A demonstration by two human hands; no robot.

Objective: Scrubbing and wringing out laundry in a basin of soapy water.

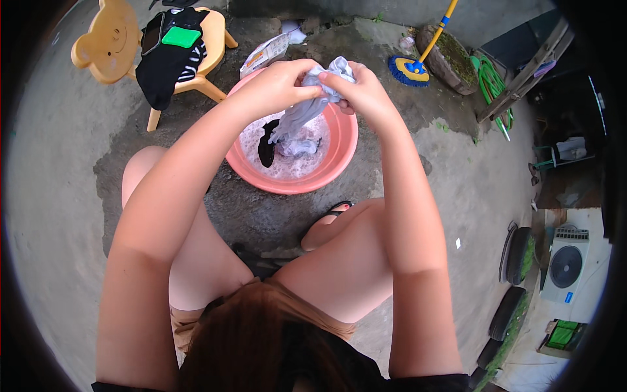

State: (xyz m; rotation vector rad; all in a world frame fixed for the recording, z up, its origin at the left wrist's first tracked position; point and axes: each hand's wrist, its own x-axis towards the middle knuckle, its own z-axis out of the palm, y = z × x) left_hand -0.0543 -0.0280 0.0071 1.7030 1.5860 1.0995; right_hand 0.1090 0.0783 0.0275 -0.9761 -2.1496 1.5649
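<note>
Above a round pink basin (pixel 346 153), both my hands grip a wet, light grey-blue cloth garment (pixel 304 114). My left hand (pixel 290 81) is closed on its left side, and my right hand (pixel 356 91) pinches the bunched top with the thumb across it. The cloth's lower end hangs down into the basin, which holds foamy, soapy water (pixel 287 171). A black piece of cloth (pixel 266 144) lies in the suds to the left of the hanging garment. More pale wet fabric (pixel 300 147) floats below it.
A yellow child's chair (pixel 212 32) at the far left bears a phone (pixel 152 34), a green flat case (pixel 181 37) and dark clothing. A detergent bag (pixel 264 53) stands behind the basin. A blue-yellow brush (pixel 410 70) and a green hose (pixel 493 85) lie at the far right.
</note>
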